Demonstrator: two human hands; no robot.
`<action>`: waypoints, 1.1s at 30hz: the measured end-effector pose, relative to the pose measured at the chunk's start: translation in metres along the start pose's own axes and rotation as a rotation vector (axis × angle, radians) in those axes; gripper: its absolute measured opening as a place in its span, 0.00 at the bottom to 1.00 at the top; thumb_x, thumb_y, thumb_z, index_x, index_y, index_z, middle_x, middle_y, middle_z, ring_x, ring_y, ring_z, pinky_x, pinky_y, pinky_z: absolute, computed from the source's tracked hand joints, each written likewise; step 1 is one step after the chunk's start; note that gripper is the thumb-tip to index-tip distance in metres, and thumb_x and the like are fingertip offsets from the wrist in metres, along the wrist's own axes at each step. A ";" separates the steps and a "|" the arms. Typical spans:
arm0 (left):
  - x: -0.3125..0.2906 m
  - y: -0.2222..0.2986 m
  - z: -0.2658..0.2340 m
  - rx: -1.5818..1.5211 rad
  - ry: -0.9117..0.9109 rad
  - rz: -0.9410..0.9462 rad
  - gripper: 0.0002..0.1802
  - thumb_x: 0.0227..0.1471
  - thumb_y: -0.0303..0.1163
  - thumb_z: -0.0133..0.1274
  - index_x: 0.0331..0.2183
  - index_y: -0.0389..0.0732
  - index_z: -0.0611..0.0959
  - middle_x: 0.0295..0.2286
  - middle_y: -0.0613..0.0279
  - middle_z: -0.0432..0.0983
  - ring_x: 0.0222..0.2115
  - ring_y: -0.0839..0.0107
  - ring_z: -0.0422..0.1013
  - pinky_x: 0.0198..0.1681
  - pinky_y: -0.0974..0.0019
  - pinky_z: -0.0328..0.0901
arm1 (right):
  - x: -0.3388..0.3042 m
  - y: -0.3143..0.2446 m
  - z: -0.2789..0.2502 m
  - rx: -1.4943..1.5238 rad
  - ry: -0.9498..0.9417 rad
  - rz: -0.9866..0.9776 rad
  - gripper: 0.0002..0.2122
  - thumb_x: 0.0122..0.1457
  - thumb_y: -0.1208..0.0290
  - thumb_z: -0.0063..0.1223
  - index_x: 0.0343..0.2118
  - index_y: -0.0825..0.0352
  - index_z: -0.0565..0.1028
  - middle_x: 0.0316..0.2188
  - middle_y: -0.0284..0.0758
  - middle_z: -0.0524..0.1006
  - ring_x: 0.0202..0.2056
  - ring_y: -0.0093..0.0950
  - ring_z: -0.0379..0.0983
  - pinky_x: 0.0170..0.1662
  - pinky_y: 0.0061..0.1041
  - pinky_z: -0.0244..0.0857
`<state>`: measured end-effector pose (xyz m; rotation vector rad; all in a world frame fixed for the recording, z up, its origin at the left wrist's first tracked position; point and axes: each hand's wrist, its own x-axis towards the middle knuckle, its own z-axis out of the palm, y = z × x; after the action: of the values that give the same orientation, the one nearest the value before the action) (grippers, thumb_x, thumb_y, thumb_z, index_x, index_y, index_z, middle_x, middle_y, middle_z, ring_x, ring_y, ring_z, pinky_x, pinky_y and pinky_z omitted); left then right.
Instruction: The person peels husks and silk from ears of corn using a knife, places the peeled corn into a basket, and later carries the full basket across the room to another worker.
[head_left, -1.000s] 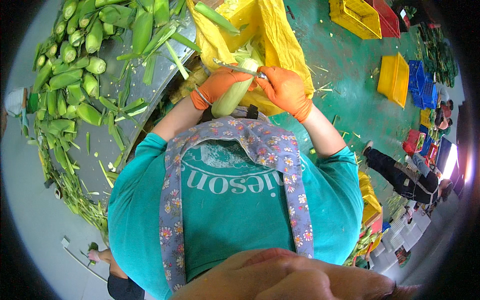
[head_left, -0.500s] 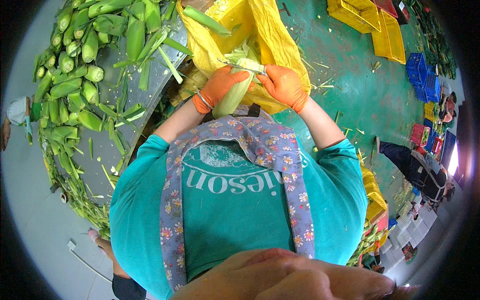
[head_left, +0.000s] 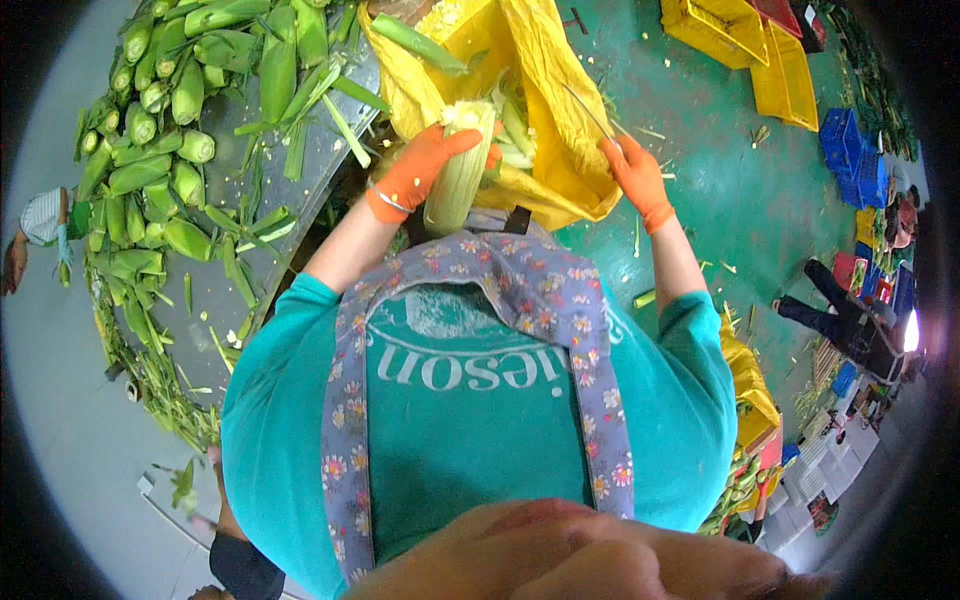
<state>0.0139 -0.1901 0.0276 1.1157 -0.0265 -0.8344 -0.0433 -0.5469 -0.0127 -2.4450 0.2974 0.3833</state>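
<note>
In an orange glove, my left hand (head_left: pixel 425 168) is closed round a husked-over ear of corn (head_left: pixel 460 185), holding it upright in front of my apron. The ear's cut pale end points away from me. Off to the right, my right hand (head_left: pixel 637 182), also gloved in orange, grips a thin-bladed knife (head_left: pixel 590 112). Its blade points up and left, apart from the corn. Beyond both hands hangs a wide-mouthed yellow sack (head_left: pixel 570 120) with husk trimmings and pale bits inside. One long green husk piece (head_left: pixel 415 42) lies across the sack's left side.
Left of me, a metal table (head_left: pixel 335 150) carries a big heap of unshucked corn (head_left: pixel 190 90) and loose leaves. Yellow crates (head_left: pixel 785 75) and blue crates (head_left: pixel 850 160) stand on the green floor (head_left: pixel 690 100). Another person (head_left: pixel 850 325) is at the right; others show at the left edge.
My right hand has moved away to the right with the knife, off the ear's end. My left hand still holds the corn, now with its cut end bared. The person at right has shifted.
</note>
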 end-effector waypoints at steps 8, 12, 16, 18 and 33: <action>-0.008 0.010 0.005 -0.061 -0.182 -0.016 0.36 0.56 0.35 0.54 0.64 0.41 0.63 0.45 0.57 0.76 0.46 0.70 0.72 0.51 0.68 0.65 | -0.020 -0.073 0.011 0.168 0.015 -0.375 0.15 0.64 0.56 0.49 0.47 0.58 0.78 0.33 0.41 0.81 0.34 0.41 0.78 0.37 0.35 0.71; -0.012 0.017 0.009 0.038 -0.172 -0.029 0.37 0.50 0.31 0.59 0.61 0.40 0.67 0.46 0.61 0.75 0.47 0.71 0.70 0.52 0.69 0.63 | -0.032 -0.118 0.000 0.134 0.047 -0.620 0.14 0.61 0.60 0.53 0.46 0.60 0.78 0.32 0.43 0.80 0.34 0.43 0.77 0.35 0.37 0.70; -0.014 0.013 0.011 0.186 -0.112 -0.042 0.39 0.45 0.36 0.62 0.59 0.38 0.70 0.51 0.61 0.72 0.51 0.71 0.68 0.56 0.66 0.61 | -0.031 -0.142 -0.001 0.013 0.085 -0.809 0.13 0.58 0.64 0.55 0.43 0.63 0.78 0.29 0.43 0.78 0.32 0.45 0.76 0.34 0.40 0.69; -0.015 0.011 0.014 0.155 -0.093 -0.022 0.37 0.45 0.36 0.62 0.57 0.37 0.72 0.52 0.62 0.72 0.52 0.71 0.67 0.57 0.66 0.60 | -0.028 -0.143 0.002 -0.007 0.092 -0.815 0.12 0.58 0.63 0.55 0.43 0.63 0.78 0.28 0.43 0.78 0.31 0.45 0.76 0.33 0.40 0.69; -0.022 0.015 0.008 0.070 -0.029 -0.064 0.27 0.52 0.36 0.57 0.51 0.34 0.75 0.41 0.57 0.79 0.42 0.68 0.75 0.50 0.65 0.67 | -0.037 -0.113 -0.033 -0.012 0.062 -0.636 0.10 0.59 0.62 0.54 0.38 0.62 0.80 0.27 0.42 0.79 0.29 0.43 0.76 0.32 0.38 0.70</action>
<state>0.0039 -0.1810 0.0515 1.1753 -0.0445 -0.9123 -0.0369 -0.4760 0.0878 -2.4062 -0.4545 0.0283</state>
